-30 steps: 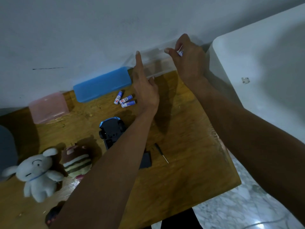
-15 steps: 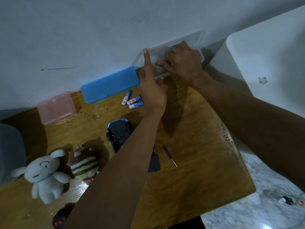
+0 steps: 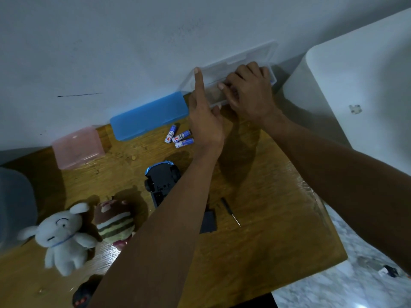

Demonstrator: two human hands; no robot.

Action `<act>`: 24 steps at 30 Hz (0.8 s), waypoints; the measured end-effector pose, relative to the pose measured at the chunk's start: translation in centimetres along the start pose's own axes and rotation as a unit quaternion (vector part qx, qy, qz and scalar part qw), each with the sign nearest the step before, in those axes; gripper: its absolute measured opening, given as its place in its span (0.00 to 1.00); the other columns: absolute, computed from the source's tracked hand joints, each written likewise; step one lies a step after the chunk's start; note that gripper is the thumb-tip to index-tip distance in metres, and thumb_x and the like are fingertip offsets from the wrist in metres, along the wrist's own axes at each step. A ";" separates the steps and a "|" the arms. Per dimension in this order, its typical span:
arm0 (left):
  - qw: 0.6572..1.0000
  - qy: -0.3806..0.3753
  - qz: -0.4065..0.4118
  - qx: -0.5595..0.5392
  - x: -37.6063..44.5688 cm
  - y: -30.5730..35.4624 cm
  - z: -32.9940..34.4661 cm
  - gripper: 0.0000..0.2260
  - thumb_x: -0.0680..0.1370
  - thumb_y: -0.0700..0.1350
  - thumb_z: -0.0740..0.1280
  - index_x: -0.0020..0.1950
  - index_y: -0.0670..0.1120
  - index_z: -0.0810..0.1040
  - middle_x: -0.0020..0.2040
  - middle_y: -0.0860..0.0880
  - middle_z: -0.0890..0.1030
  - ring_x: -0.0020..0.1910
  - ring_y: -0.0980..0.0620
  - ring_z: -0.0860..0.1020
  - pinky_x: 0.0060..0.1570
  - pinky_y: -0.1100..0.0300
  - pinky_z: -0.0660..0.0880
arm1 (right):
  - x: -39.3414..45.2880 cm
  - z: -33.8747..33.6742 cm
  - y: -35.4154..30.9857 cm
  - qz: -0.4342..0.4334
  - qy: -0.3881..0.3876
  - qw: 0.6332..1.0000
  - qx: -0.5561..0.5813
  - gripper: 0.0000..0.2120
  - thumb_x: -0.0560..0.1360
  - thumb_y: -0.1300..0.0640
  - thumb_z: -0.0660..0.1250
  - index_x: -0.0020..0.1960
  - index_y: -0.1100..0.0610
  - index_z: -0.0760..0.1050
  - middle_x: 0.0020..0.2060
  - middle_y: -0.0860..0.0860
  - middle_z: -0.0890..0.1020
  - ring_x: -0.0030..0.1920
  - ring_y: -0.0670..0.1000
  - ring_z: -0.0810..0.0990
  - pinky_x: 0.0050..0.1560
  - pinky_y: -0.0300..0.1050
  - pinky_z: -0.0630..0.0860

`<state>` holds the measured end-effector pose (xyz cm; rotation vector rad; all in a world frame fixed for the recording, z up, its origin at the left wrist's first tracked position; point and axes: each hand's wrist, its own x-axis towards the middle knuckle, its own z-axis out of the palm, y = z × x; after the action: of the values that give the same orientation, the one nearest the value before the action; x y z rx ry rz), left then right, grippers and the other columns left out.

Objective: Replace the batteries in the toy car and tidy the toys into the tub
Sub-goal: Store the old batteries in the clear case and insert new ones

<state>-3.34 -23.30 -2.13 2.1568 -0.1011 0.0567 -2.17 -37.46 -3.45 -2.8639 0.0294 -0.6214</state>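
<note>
Against the wall on the wooden surface [image 3: 255,230], the left hand [image 3: 205,123] props a clear case [image 3: 249,60] open, forefinger straight; the right hand [image 3: 250,92] curls inside, contents seemingly hidden.

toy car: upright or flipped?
Flipped. The toy car lies on the table with its black underside and an open compartment facing up.

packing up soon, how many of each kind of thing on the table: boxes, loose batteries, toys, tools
boxes: 3, clear box, blue box, pink box
loose batteries: 3
toys: 3, toy car, white plush, striped plush
tools: 1, screwdriver
total: 10
</note>
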 end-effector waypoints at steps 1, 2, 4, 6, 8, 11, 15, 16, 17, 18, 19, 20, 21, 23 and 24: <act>1.000 0.000 0.002 -0.001 0.0 0.0 -0.1 0.40 0.76 0.28 0.65 0.83 0.49 0.55 0.56 0.45 0.75 0.41 0.56 0.74 0.39 0.79 0.67 | 0.0 -0.2 -0.1 0.003 0.023 1.000 0.008 0.17 0.82 0.43 0.60 0.50 0.55 0.79 0.46 0.53 0.81 0.50 0.57 0.78 0.49 0.55 0.72; 1.000 0.001 0.005 -0.002 0.0 0.1 -0.1 0.40 0.75 0.27 0.64 0.83 0.48 0.55 0.56 0.44 0.76 0.41 0.57 0.73 0.39 0.80 0.67 | 0.2 -0.6 -0.3 0.009 0.049 0.999 0.016 0.15 0.81 0.44 0.63 0.50 0.55 0.79 0.45 0.53 0.81 0.49 0.57 0.78 0.48 0.53 0.73; 1.000 0.002 0.003 -0.003 0.0 0.1 -0.1 0.39 0.75 0.27 0.63 0.83 0.48 0.55 0.57 0.42 0.77 0.41 0.56 0.74 0.39 0.80 0.67 | 0.6 -1.3 -0.4 0.031 0.089 0.995 0.034 0.11 0.80 0.47 0.66 0.55 0.54 0.79 0.45 0.53 0.81 0.48 0.56 0.78 0.46 0.51 0.72; 1.000 0.000 -0.002 -0.004 0.0 0.2 -0.2 0.40 0.75 0.27 0.62 0.83 0.48 0.54 0.58 0.41 0.77 0.42 0.55 0.75 0.39 0.78 0.67 | 1.0 -1.8 -0.4 0.043 0.106 0.993 0.029 0.13 0.79 0.48 0.67 0.60 0.53 0.79 0.46 0.54 0.81 0.48 0.57 0.79 0.45 0.51 0.73; 1.000 -0.002 -0.006 -0.004 0.0 0.3 -0.2 0.40 0.76 0.27 0.63 0.83 0.49 0.54 0.59 0.41 0.77 0.45 0.56 0.75 0.42 0.74 0.68 | 1.2 -2.1 -0.2 0.038 0.108 0.993 0.009 0.14 0.79 0.48 0.67 0.62 0.52 0.79 0.46 0.55 0.81 0.47 0.58 0.79 0.42 0.51 0.74; 1.000 0.002 -0.018 -0.001 -0.1 0.4 -0.4 0.39 0.78 0.29 0.65 0.83 0.50 0.53 0.63 0.41 0.77 0.50 0.61 0.71 0.45 0.79 0.66 | 1.0 -3.2 -0.3 0.040 0.088 0.995 -0.001 0.12 0.78 0.48 0.67 0.58 0.51 0.80 0.47 0.57 0.79 0.48 0.59 0.78 0.43 0.50 0.74; 0.999 -0.006 -0.034 -0.009 -0.1 0.5 -0.6 0.35 0.78 0.31 0.66 0.82 0.49 0.57 0.65 0.42 0.77 0.52 0.61 0.72 0.48 0.72 0.67 | -0.3 -3.6 -0.1 0.044 0.059 0.997 -0.013 0.10 0.78 0.48 0.66 0.57 0.48 0.80 0.57 0.54 0.80 0.60 0.59 0.76 0.55 0.52 0.70; 0.999 -0.007 -0.032 -0.005 -0.1 0.5 -0.6 0.34 0.78 0.31 0.67 0.81 0.49 0.60 0.65 0.42 0.77 0.51 0.62 0.71 0.48 0.72 0.66 | -0.8 -3.3 0.1 0.041 0.048 0.998 -0.018 0.10 0.78 0.48 0.66 0.57 0.48 0.79 0.59 0.51 0.80 0.63 0.58 0.75 0.58 0.54 0.69; 1.000 -0.008 -0.028 0.004 -0.2 0.5 -0.7 0.33 0.78 0.31 0.67 0.80 0.49 0.63 0.65 0.43 0.77 0.50 0.63 0.70 0.48 0.72 0.65 | -1.3 -3.1 0.2 0.038 0.038 0.998 -0.020 0.09 0.78 0.49 0.65 0.57 0.48 0.79 0.59 0.50 0.81 0.65 0.57 0.74 0.60 0.56 0.68; 1.000 -0.008 -0.021 0.014 -0.1 0.5 -0.8 0.30 0.78 0.32 0.68 0.78 0.48 0.66 0.65 0.42 0.77 0.50 0.63 0.70 0.49 0.73 0.65 | -1.9 -2.9 0.4 0.036 0.026 0.999 -0.019 0.09 0.78 0.50 0.65 0.56 0.48 0.79 0.59 0.49 0.81 0.65 0.57 0.74 0.60 0.58 0.67; 1.000 -0.009 -0.014 0.023 -0.1 0.5 -0.8 0.28 0.78 0.32 0.68 0.76 0.47 0.68 0.66 0.42 0.76 0.52 0.60 0.72 0.51 0.72 0.67 | -2.4 -2.7 0.4 0.035 0.011 0.999 -0.016 0.08 0.78 0.51 0.65 0.56 0.48 0.79 0.58 0.48 0.81 0.65 0.57 0.74 0.61 0.59 0.66; 0.999 -0.010 -0.007 0.031 -0.1 0.5 -0.8 0.26 0.78 0.32 0.68 0.75 0.46 0.71 0.67 0.41 0.76 0.57 0.54 0.75 0.54 0.70 0.70 | -2.9 -2.7 0.5 0.038 -0.006 0.999 -0.008 0.08 0.77 0.51 0.65 0.56 0.49 0.79 0.58 0.49 0.81 0.66 0.57 0.74 0.63 0.60 0.65; 0.999 -0.014 -0.003 0.040 -0.1 0.5 -0.8 0.24 0.78 0.32 0.67 0.74 0.45 0.72 0.68 0.41 0.75 0.62 0.49 0.76 0.60 0.65 0.72 | -3.1 -2.7 0.5 0.044 -0.019 0.999 0.005 0.08 0.77 0.51 0.66 0.55 0.49 0.79 0.58 0.49 0.81 0.66 0.57 0.73 0.64 0.61 0.64; 0.998 -0.025 0.001 0.053 0.0 0.5 -0.8 0.23 0.79 0.33 0.66 0.74 0.45 0.74 0.70 0.41 0.73 0.67 0.44 0.74 0.64 0.69 0.67 | -3.3 -2.8 0.4 0.073 -0.031 0.996 0.033 0.10 0.78 0.48 0.65 0.57 0.48 0.80 0.60 0.50 0.80 0.67 0.57 0.73 0.67 0.59 0.62; 0.998 -0.030 0.002 0.056 0.1 0.4 -0.8 0.24 0.79 0.32 0.66 0.74 0.45 0.74 0.70 0.40 0.73 0.67 0.45 0.73 0.63 0.75 0.62 | -3.2 -2.9 0.4 0.104 -0.031 0.993 0.043 0.13 0.78 0.45 0.65 0.58 0.47 0.79 0.63 0.50 0.78 0.68 0.56 0.72 0.67 0.58 0.62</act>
<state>-3.30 -22.84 -1.38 2.2699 -0.1391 -0.0003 -6.22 -38.24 -2.27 -2.7473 0.2800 -0.4792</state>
